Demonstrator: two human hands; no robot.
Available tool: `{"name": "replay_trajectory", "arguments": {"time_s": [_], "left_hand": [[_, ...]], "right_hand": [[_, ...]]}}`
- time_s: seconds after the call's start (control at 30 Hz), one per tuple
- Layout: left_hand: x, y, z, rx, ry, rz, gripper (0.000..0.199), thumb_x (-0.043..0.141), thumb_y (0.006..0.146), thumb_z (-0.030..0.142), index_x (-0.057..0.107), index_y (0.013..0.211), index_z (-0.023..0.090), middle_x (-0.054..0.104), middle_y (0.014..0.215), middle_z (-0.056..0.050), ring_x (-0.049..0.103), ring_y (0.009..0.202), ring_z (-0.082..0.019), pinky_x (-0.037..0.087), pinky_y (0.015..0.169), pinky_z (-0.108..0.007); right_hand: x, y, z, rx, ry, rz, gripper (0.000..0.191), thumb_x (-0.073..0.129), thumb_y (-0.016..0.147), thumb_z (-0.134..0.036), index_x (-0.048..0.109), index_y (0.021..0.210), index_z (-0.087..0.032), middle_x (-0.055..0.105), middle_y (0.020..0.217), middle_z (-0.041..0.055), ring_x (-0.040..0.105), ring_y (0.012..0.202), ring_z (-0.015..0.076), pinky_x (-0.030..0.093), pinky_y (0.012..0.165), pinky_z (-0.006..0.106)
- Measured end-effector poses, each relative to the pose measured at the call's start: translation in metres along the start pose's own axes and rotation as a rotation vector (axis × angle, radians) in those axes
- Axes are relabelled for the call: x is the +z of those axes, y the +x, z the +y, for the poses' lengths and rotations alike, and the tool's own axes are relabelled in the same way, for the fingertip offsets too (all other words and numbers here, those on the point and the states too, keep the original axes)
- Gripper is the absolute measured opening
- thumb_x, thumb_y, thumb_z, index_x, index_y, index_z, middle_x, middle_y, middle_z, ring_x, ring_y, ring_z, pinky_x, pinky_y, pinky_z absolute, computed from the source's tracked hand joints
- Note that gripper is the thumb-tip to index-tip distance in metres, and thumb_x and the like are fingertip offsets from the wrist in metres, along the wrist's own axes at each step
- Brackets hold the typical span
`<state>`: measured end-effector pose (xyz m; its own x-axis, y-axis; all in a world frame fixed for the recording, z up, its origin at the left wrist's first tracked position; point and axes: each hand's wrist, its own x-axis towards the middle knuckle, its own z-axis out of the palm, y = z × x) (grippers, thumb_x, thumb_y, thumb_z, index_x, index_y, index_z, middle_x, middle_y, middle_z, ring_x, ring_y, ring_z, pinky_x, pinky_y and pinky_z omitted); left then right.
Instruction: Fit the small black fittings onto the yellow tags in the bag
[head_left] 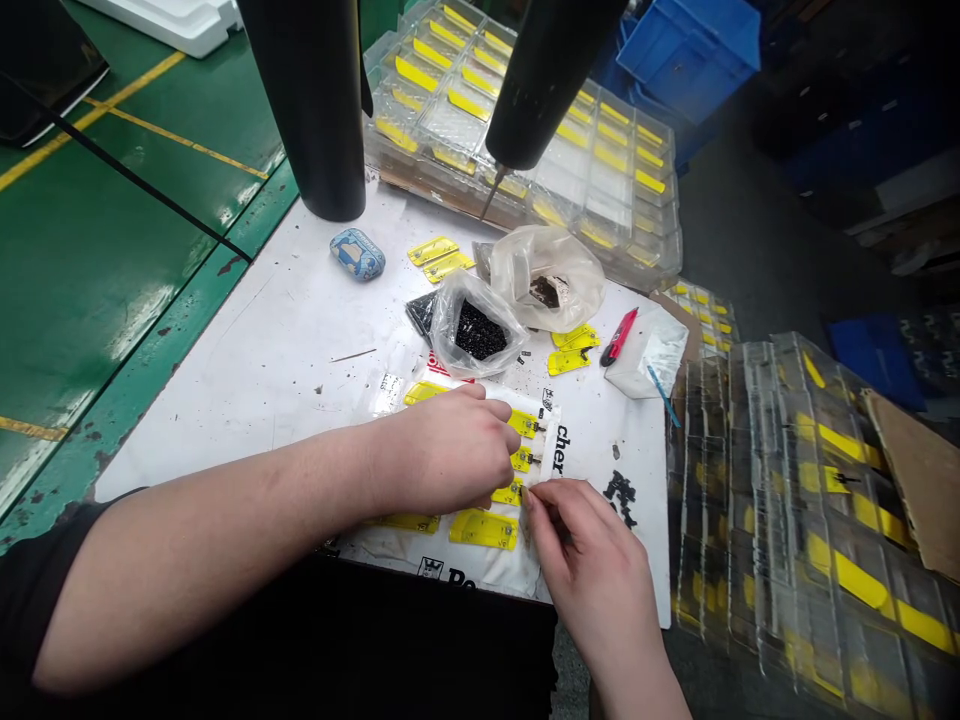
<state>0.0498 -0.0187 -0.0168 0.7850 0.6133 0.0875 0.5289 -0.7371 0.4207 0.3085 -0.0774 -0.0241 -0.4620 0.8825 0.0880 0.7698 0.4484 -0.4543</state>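
My left hand (457,445) reaches across several flat yellow plastic pieces laid on a printed white sheet (491,575). Its fingers are curled down and closed, and their tips are hidden. My right hand (589,560) pinches thumb and forefinger at the right end of one yellow piece (510,494); whatever lies between the tips is too small to name. Below it lies another yellow piece (484,529), untouched. Farther up, a yellow piece (523,424) has a small dark part at its right end. Beyond my left hand, an open clear bag (499,360) holds tiny black parts.
A second bag (585,300) holds brown bits. A black power screwdriver (525,120) hangs above the table (255,370), by a black cylinder (319,120). Nearby lie a red cutter (619,337) and a blue patterned case (358,254). Clear trays (517,110) stand behind; more trays (780,500) rise at right.
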Motion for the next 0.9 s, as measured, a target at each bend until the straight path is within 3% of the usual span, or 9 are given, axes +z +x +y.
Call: {"name": "replay_trajectory", "arguments": {"time_s": [0.47, 0.57, 0.7, 0.8, 0.9], "left_hand": [[-0.006, 0.000, 0.001, 0.003, 0.006, -0.051, 0.023, 0.090, 0.093, 0.037, 0.079, 0.077, 0.024, 0.078, 0.092, -0.002, 0.063, 0.098, -0.026, 0.034, 0.080, -0.046], [-0.008, 0.000, 0.002, 0.000, -0.015, -0.043, 0.024, 0.090, 0.092, 0.036, 0.079, 0.075, 0.024, 0.077, 0.088, -0.002, 0.063, 0.095, -0.025, 0.033, 0.078, -0.043], [-0.011, -0.001, 0.003, 0.001, -0.023, -0.031, 0.026, 0.087, 0.095, 0.035, 0.078, 0.073, 0.024, 0.076, 0.085, -0.002, 0.062, 0.092, -0.023, 0.033, 0.077, -0.041], [-0.010, -0.003, 0.004, 0.020, -0.032, -0.003, 0.028, 0.085, 0.096, 0.036, 0.077, 0.072, 0.023, 0.074, 0.084, -0.002, 0.062, 0.089, -0.023, 0.035, 0.077, -0.040], [-0.008, -0.004, 0.003, 0.034, -0.053, 0.018, 0.027, 0.084, 0.097, 0.039, 0.078, 0.076, 0.023, 0.074, 0.086, -0.002, 0.063, 0.091, -0.023, 0.038, 0.079, -0.039]], "right_hand": [[-0.001, -0.006, -0.002, 0.039, -0.051, 0.043, 0.015, 0.061, 0.116, -0.031, 0.075, 0.114, -0.025, 0.077, 0.112, 0.0021, 0.076, 0.100, 0.0182, 0.060, 0.093, 0.031], [-0.014, -0.016, 0.012, 0.145, -0.115, 0.099, 0.021, 0.062, 0.115, -0.040, 0.077, 0.110, -0.027, 0.078, 0.111, 0.0023, 0.076, 0.096, 0.0207, 0.060, 0.088, 0.034], [-0.037, -0.040, 0.050, 0.329, -0.245, 0.193, 0.032, 0.062, 0.111, -0.051, 0.080, 0.111, -0.025, 0.080, 0.113, 0.0066, 0.075, 0.083, 0.0240, 0.060, 0.075, 0.039], [-0.050, -0.057, 0.073, 0.391, -0.285, 0.178, 0.038, 0.061, 0.109, -0.054, 0.081, 0.116, -0.023, 0.079, 0.116, 0.0094, 0.074, 0.078, 0.0237, 0.060, 0.071, 0.039], [-0.053, -0.066, 0.080, 0.393, -0.270, 0.149, 0.039, 0.062, 0.109, -0.056, 0.082, 0.118, -0.023, 0.078, 0.119, 0.0095, 0.076, 0.086, 0.0246, 0.061, 0.074, 0.040]]}}
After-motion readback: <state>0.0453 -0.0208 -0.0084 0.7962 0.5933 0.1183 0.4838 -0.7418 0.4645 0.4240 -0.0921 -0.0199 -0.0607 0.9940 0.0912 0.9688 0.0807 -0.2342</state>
